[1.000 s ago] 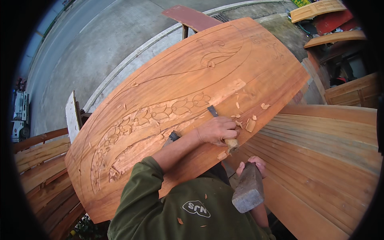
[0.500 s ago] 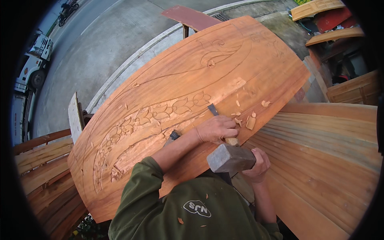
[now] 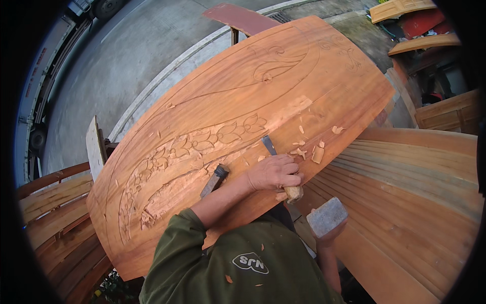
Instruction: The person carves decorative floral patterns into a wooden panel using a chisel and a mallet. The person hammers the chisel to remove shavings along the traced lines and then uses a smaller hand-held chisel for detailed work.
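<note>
A large wooden panel (image 3: 349,96) lies in front of me, carved and incised with leaf and scroll patterns. My left hand (image 3: 276,172) is closed around a chisel (image 3: 270,145). Its flat metal blade points away from me, its edge at the border of the recessed carving, and its worn handle end sticks out toward me. Off the panel's near edge, my right hand (image 3: 337,232) grips a hammer with a grey, blocky head (image 3: 327,217); the handle is hidden. Beside my left forearm lies another tool (image 3: 215,180) with a dark end, partly covered by the arm.
Wood shavings (image 3: 318,153) are scattered right of the chisel. Long boards (image 3: 405,187) stretch out at right, and stacked planks (image 3: 61,218) stand at left. A reddish board (image 3: 240,19) sticks out beyond the panel. A truck (image 3: 43,91) is on the road at far left.
The hammer has swung right and down, away from the chisel's handle end. My left hand stays almost in place on the chisel. The truck has moved along the road.
</note>
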Action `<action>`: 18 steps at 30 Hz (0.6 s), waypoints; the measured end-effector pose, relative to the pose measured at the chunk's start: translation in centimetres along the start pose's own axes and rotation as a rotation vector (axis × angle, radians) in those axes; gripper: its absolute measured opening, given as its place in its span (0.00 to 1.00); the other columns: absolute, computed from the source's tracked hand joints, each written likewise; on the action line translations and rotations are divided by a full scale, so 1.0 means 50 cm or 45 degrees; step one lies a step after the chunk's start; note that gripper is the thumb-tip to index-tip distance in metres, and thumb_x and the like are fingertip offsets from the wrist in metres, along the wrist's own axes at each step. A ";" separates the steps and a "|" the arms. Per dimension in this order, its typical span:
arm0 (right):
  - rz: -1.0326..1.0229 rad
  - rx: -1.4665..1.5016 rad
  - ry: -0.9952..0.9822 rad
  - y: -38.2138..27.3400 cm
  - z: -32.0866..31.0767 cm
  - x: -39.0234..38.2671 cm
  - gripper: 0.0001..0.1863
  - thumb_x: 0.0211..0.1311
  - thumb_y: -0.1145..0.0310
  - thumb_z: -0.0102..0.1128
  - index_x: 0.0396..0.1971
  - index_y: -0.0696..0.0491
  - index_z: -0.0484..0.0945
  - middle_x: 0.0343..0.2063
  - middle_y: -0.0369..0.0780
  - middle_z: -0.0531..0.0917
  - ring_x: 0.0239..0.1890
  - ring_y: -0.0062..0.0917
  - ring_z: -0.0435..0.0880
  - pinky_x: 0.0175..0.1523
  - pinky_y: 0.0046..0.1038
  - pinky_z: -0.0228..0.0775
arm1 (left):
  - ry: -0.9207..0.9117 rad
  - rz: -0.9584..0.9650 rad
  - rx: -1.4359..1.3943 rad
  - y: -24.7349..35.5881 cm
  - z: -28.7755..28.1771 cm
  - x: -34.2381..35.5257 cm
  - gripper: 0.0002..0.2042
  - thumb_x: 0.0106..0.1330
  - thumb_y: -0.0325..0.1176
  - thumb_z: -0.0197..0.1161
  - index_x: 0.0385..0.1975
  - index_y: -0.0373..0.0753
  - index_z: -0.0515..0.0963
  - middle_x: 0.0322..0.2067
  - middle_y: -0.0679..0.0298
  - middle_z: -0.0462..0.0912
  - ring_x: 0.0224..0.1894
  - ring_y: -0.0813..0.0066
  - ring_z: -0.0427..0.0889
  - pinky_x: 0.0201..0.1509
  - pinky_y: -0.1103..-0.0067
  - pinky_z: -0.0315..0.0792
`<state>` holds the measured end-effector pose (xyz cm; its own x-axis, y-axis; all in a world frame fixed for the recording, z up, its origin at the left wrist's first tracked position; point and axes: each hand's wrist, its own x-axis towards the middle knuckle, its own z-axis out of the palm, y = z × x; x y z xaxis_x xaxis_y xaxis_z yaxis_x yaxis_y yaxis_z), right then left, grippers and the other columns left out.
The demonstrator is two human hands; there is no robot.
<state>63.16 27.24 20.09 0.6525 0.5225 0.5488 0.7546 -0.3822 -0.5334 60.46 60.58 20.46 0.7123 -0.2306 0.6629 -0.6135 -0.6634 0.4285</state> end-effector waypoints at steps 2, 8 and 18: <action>0.005 0.009 0.025 -0.013 -0.003 -0.008 0.51 0.48 0.51 0.90 0.65 0.56 0.66 0.46 0.49 0.83 0.39 0.42 0.86 0.45 0.41 0.79 | -0.049 -0.094 -0.017 -0.017 -0.005 -0.004 0.09 0.63 0.31 0.69 0.42 0.45 0.79 0.30 0.64 0.71 0.34 0.61 0.79 0.37 0.68 0.74; 0.123 0.096 -0.107 -0.039 -0.009 0.003 0.45 0.51 0.57 0.88 0.63 0.56 0.68 0.44 0.48 0.82 0.38 0.39 0.85 0.46 0.39 0.80 | -0.019 -0.087 -0.155 -0.036 -0.011 -0.012 0.12 0.61 0.36 0.74 0.41 0.43 0.81 0.29 0.63 0.72 0.32 0.60 0.79 0.35 0.65 0.72; -0.427 -0.179 -0.323 -0.033 0.076 0.168 0.35 0.58 0.67 0.80 0.61 0.52 0.66 0.37 0.46 0.80 0.34 0.40 0.85 0.40 0.41 0.82 | -0.060 -0.132 -0.273 -0.043 -0.032 -0.024 0.17 0.58 0.40 0.76 0.42 0.41 0.82 0.30 0.60 0.73 0.33 0.56 0.79 0.37 0.63 0.72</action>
<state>67.15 35.17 23.14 0.3458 0.7991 0.4919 0.9352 -0.2505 -0.2504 60.39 63.41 19.74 0.7872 -0.2054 0.5814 -0.5910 -0.5202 0.6165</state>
